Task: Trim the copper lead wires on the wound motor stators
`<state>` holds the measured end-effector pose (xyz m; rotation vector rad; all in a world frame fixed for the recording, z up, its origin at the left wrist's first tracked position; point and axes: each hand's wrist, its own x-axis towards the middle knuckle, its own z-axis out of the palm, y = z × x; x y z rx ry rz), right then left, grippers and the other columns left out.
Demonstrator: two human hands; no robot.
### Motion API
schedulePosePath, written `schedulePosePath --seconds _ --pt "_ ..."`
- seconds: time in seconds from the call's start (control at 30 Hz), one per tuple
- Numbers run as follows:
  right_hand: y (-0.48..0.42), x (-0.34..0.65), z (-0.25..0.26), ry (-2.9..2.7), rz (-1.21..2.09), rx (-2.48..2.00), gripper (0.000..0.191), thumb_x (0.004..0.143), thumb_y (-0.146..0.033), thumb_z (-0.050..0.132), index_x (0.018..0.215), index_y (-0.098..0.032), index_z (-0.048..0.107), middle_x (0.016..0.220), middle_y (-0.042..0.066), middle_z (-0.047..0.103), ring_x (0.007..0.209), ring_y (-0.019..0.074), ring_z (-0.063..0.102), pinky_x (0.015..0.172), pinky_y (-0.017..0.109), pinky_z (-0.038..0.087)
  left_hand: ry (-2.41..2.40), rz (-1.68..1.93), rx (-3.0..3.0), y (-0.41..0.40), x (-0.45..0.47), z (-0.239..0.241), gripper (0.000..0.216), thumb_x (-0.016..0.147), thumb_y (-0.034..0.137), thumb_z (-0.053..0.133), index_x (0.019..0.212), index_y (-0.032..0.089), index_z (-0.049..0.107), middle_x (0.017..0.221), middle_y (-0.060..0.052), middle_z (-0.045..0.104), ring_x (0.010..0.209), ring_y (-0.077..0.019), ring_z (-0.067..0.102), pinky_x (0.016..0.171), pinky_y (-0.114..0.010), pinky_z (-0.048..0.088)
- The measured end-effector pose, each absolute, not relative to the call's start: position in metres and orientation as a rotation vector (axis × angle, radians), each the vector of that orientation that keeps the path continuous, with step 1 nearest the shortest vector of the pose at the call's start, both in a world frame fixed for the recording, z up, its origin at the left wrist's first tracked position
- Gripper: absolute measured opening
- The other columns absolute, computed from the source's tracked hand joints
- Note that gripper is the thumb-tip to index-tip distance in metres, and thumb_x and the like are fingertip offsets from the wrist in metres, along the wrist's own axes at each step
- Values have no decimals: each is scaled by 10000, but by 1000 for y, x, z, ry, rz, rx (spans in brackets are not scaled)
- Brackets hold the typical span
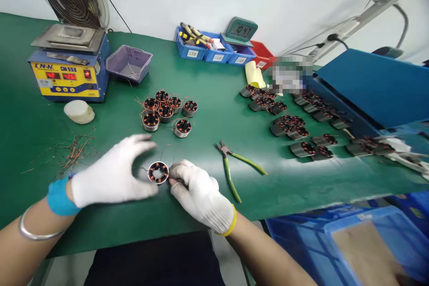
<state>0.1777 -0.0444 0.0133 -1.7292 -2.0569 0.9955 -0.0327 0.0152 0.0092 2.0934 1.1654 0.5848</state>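
A wire-wound motor stator (pixel 158 173), a metal ring with copper coils inside, rests on the green bench between my gloved hands. Thin wire ends stick out from its rim. My left hand (pixel 115 172) is open beside it, thumb and fingers spread around its left side without gripping. At the stator's right edge, my right hand (pixel 196 190) has thumb and fingertips pinched together; whatever lies between them is hidden. Green-handled cutting pliers (pixel 229 154) lie with handles apart to the right. Behind the hands stands a group of several similar stators (pixel 165 113).
Copper wire scraps (pixel 75 154) lie at left, near a white lump (pixel 79 111) and a blue-yellow CM 558 machine (pixel 69 71). Farther back are a purple tray (pixel 140 69), blue tool bins (pixel 214 56) and a clock (pixel 240 29). More stators (pixel 290 126) stand at right.
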Motion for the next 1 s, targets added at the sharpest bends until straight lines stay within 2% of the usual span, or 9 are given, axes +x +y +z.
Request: schedulePosePath --seconds 0.13,0.27,0.4,0.5,0.6,0.67,0.73,0.87,1.0 --pt "-40 184 19 -1928 1256 -1729 97 822 -230 563 851 -216 654 883 -4 676 819 172 622 721 283 420 1159 266 2334 1 -26 12 366 767 302 581 1117 203 623 1275 -125 618 1196 -343 566 1009 -508 460" --pt "-40 189 26 -1774 1500 -1529 92 824 -266 560 791 -200 615 689 -31 646 643 125 591 627 233 419 1041 220 1688 -1 -22 27 556 760 292 569 1294 191 452 1027 -59 690 834 -231 680 692 -325 566" --pt "-42 186 36 -1875 1451 -1570 54 778 -225 586 755 -191 621 672 -27 656 609 117 565 580 222 394 967 131 1302 1 -24 39 597 769 361 593 1309 163 432 961 -66 687 556 -133 620 458 -232 481" --pt "-41 187 36 -1804 1668 -1530 58 765 -227 586 757 -183 622 633 -29 649 580 112 559 554 214 391 962 213 1417 -6 -29 42 565 721 257 611 1271 226 483 1115 -92 663 644 -146 659 517 -253 532" --pt "-37 192 33 -1700 1806 -1401 54 755 -207 564 732 -174 601 576 -36 615 544 104 547 528 203 394 864 392 1834 -21 -36 41 237 712 226 627 949 235 637 1297 -98 590 1067 -263 640 857 -385 564" --pt "-34 196 34 -1715 1812 -1361 47 743 -189 558 721 -172 596 576 -34 616 543 104 551 520 198 395 798 445 2136 -31 -39 37 100 758 231 622 854 243 644 1232 -81 637 1097 -271 625 939 -403 532" --pt "-34 197 40 -1787 1779 -1376 53 745 -173 553 731 -174 603 588 -36 623 551 104 556 521 195 391 783 527 2297 -37 -40 31 168 778 258 645 944 282 636 1122 -62 681 991 -256 661 891 -400 556" --pt "-41 192 58 -2048 1388 -1475 74 771 -163 564 760 -190 632 702 -26 637 614 109 549 562 209 373 955 711 2008 -34 -34 24 670 621 340 787 1220 323 486 1221 -82 630 1034 -304 648 856 -460 572" --pt "-49 185 55 -2217 970 -1547 111 787 -145 553 804 -194 651 854 11 649 732 137 564 643 244 381 1086 205 1848 -20 -20 27 469 704 295 666 1154 215 563 981 -59 694 886 -272 673 764 -406 568"
